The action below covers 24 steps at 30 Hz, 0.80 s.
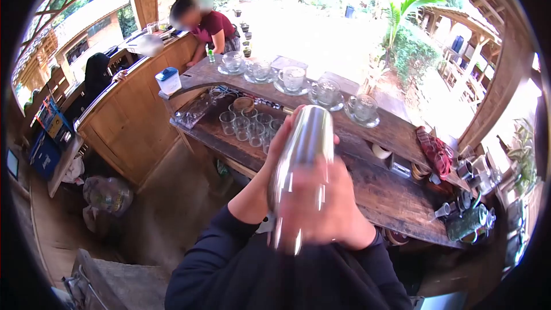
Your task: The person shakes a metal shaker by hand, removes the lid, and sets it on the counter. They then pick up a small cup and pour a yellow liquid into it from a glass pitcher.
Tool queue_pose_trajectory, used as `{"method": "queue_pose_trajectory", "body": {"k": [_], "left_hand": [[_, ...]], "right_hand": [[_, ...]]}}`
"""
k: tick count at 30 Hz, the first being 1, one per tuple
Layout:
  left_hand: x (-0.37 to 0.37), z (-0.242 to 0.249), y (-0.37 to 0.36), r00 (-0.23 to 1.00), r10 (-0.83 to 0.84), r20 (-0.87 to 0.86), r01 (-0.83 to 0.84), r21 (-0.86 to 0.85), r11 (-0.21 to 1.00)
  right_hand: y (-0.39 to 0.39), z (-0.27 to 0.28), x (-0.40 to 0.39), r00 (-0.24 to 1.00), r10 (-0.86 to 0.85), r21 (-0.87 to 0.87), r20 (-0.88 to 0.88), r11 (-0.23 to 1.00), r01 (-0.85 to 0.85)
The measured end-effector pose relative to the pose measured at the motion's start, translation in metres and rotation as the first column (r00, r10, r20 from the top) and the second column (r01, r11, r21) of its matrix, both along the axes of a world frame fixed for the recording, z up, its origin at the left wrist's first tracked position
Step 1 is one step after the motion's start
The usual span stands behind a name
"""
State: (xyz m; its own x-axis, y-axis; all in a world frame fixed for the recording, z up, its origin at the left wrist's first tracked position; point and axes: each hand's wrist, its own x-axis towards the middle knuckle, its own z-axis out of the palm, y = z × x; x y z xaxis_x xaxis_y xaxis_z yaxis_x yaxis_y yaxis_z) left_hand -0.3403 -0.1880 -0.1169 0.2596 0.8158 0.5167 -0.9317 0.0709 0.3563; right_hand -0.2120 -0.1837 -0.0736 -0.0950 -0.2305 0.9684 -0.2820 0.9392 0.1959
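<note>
A shiny metal cocktail shaker (310, 129) is held up, tilted, in front of my chest, blurred by motion at its lower part. My left hand (276, 152) wraps it from the left and behind, with fingertips showing at its far right side. Across the near side of the shaker lies my right hand (330, 204), its fingers closed round it and smeared by motion. Beyond the shaker, a row of glass cups on saucers, among them a cup (294, 78), lines the raised wooden shelf.
Several upturned-looking clear glasses (241, 127) stand on the lower counter (390, 195). A red cloth (434, 152) lies on the shelf at right, near a green-tinted jar (468, 223). A blue-lidded container (169, 81) sits at the shelf's left end. A person (215, 28) leans at another counter.
</note>
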Motion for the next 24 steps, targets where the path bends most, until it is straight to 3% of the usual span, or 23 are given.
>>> {"method": "queue_pose_trajectory", "body": {"k": [1, 2, 3, 4, 5, 6, 8, 9, 10, 11, 12, 13, 14, 15, 16, 17, 18, 20, 22, 23, 24], "left_hand": [[0.008, -0.017, 0.011, 0.951, -0.178, 0.251, 0.222, -0.157, 0.962], [0.043, -0.048, 0.027, 0.713, -0.006, 0.702, 0.058, -0.051, 0.997], [0.042, -0.038, 0.034, 0.865, 0.242, 0.439, -0.021, -0.45, 0.893], [0.042, -0.027, 0.043, 0.931, 0.359, 0.066, -0.198, -0.735, 0.649], [0.049, -0.051, 0.055, 0.934, 0.281, 0.221, -0.188, -0.364, 0.912], [0.05, -0.045, 0.054, 0.937, 0.196, 0.29, -0.084, -0.359, 0.929], [0.067, 0.029, 0.03, 0.992, 0.063, -0.107, -0.092, -0.285, 0.954], [0.081, 0.046, 0.023, 0.988, 0.093, -0.124, -0.112, -0.156, 0.981], [0.095, 0.054, 0.022, 0.984, 0.122, -0.133, -0.125, -0.02, 0.992], [0.12, 0.054, 0.032, 0.914, 0.405, 0.024, -0.384, 0.375, 0.844], [0.132, 0.055, 0.05, 0.913, 0.389, 0.122, -0.398, 0.472, 0.787], [0.137, 0.057, 0.06, 0.978, 0.201, 0.05, -0.207, 0.281, 0.937], [0.138, 0.057, 0.069, 1.0, -0.007, 0.015, 0.007, 0.061, 0.998], [0.136, 0.045, 0.096, 0.989, -0.006, -0.149, -0.005, -0.069, 0.998], [0.144, 0.036, 0.127, 0.992, -0.084, -0.094, 0.045, -0.353, 0.935], [0.161, 0.025, 0.152, 1.0, -0.026, -0.014, 0.02, -0.345, 0.939], [0.181, 0.018, 0.168, 0.997, 0.031, 0.066, -0.007, -0.343, 0.939], [0.203, 0.046, 0.164, 0.994, -0.105, 0.01, 0.104, -0.271, 0.957], [0.22, 0.081, 0.144, 0.955, -0.287, -0.079, 0.271, -0.166, 0.948], [0.234, 0.097, 0.133, 0.961, -0.25, -0.12, 0.232, -0.147, 0.961], [0.249, 0.109, 0.129, 0.964, -0.213, -0.162, 0.195, -0.12, 0.973]], "right_hand": [[0.03, 0.001, 0.011, 0.94, 0.002, -0.042, 0.342, 0.999, 0.013], [0.054, -0.014, -0.005, 0.957, 0.105, -0.263, 0.272, 0.964, -0.031], [0.057, -0.018, -0.006, 0.968, 0.11, -0.599, 0.224, 0.8, 0.048], [0.06, -0.019, 0.004, 0.984, 0.088, -0.753, 0.158, 0.655, 0.063], [0.065, -0.015, 0.019, 0.99, 0.045, -0.605, 0.135, 0.795, 0.047], [0.062, -0.002, 0.038, 0.994, 0.004, -0.428, 0.108, 0.903, 0.043], [0.034, 0.031, 0.084, 0.99, -0.009, -0.065, 0.138, 0.998, 0.019], [0.02, 0.04, 0.105, 0.99, -0.035, 0.088, 0.137, 0.996, 0.023], [0.01, 0.032, 0.105, 0.988, 0.111, 0.134, -0.104, 0.986, -0.097], [0.017, 0.016, 0.097, 0.9, 0.292, 0.349, -0.323, 0.921, -0.174], [0.024, 0.02, 0.122, 0.908, 0.269, 0.359, -0.322, 0.922, -0.145], [0.031, 0.025, 0.158, 1.0, -0.02, 0.224, 0.024, 0.974, 0.014], [0.033, 0.027, 0.183, 0.882, -0.26, 0.139, 0.394, 0.965, 0.223], [0.064, 0.033, 0.178, 0.92, -0.269, 0.132, 0.285, 0.962, 0.24], [0.106, 0.039, 0.168, 0.944, -0.279, 0.129, 0.174, 0.957, 0.259], [0.123, 0.036, 0.165, 0.955, -0.237, -0.222, 0.18, 0.936, 0.275], [0.132, 0.032, 0.171, 0.967, -0.199, -0.547, 0.159, 0.797, 0.254], [0.126, 0.052, 0.202, 0.96, -0.277, -0.471, 0.032, 0.843, 0.259], [0.091, 0.086, 0.238, 0.961, -0.276, -0.069, 0.036, 0.958, 0.277], [0.072, 0.094, 0.262, 0.907, -0.411, 0.105, 0.093, 0.91, 0.402], [0.061, 0.092, 0.266, 0.939, -0.323, 0.21, -0.119, 0.916, 0.342]]}}
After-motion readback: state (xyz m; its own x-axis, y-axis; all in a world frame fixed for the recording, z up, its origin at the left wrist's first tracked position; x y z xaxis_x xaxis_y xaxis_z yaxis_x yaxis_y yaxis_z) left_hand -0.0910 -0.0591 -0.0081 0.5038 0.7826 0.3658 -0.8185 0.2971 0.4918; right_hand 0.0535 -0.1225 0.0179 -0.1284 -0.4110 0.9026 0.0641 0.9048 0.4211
